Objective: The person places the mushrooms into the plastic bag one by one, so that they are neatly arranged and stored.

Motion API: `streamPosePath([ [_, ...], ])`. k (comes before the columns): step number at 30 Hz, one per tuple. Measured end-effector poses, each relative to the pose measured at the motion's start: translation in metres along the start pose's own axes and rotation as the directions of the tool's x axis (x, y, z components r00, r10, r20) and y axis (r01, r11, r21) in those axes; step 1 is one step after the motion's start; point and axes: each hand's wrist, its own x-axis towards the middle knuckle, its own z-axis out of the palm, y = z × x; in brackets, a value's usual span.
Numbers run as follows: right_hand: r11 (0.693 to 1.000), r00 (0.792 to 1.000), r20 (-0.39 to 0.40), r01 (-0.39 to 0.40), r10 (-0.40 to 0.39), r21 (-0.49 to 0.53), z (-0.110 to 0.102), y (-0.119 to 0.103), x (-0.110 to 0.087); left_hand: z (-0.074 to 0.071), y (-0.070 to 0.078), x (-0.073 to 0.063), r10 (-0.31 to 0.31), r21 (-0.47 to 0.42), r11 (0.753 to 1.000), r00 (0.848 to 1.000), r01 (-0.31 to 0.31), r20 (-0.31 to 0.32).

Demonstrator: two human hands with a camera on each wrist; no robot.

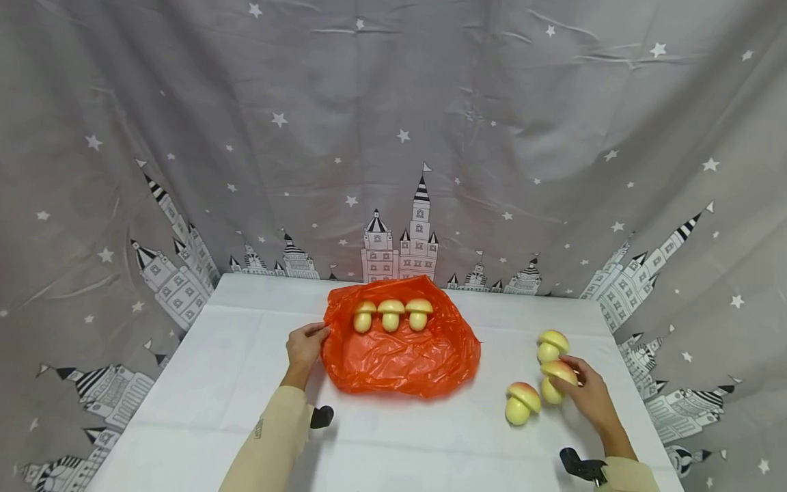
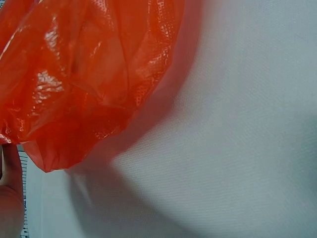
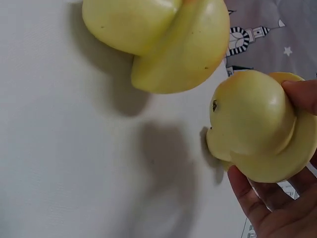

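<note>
My left hand (image 1: 305,344) pinches the left rim of a red plastic bag (image 1: 393,372) that lies spread with its mouth facing up. A thumb shows at the bag's crumpled edge (image 2: 99,94) in the left wrist view. Three yellow toy mushrooms (image 1: 391,316) stand in a row at the back of the bag. On the right, my right hand (image 1: 591,396) grips another toy mushroom (image 3: 257,124) by its cap, thumb on one side and fingers on the other. A mushroom (image 1: 552,346) is just behind the held one, and a further mushroom (image 1: 521,403) lies to its left.
A white cloth (image 1: 246,321) covers the table. Behind and at both sides hangs a grey curtain (image 1: 307,171) printed with castles and stars. Black camera mounts (image 1: 581,467) stick out from the wrists.
</note>
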Motion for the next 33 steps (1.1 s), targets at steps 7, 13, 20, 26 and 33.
streamPosePath([
  [7, 0.999, 1.000, 0.006, 0.028, -0.029, 0.017, 0.000, -0.005, 0.007, 0.001, -0.002, 0.001, 0.010, 0.006, 1.000, 1.000, -0.010, 0.002],
  [13, 0.999, 0.999, 0.005, 0.042, -0.042, 0.030, 0.005, -0.013, 0.014, 0.001, -0.006, 0.001, 0.006, 0.011, 1.000, 1.000, -0.006, 0.006],
  [20, 0.993, 0.998, 0.006, 0.068, -0.069, 0.100, 0.013, -0.031, 0.022, 0.001, -0.006, 0.000, 0.028, 0.026, 0.999, 1.000, -0.028, -0.006],
  [26, 0.982, 0.992, -0.005, 0.129, -0.129, 0.139, 0.024, -0.043, 0.031, -0.001, -0.008, -0.001, 0.004, 0.021, 1.000, 1.000, -0.004, 0.001],
  [33, 0.973, 0.989, 0.012, 0.142, -0.147, 0.180, 0.035, -0.056, 0.039, -0.001, -0.003, 0.002, -0.001, 0.017, 1.000, 1.000, 0.001, 0.007],
])
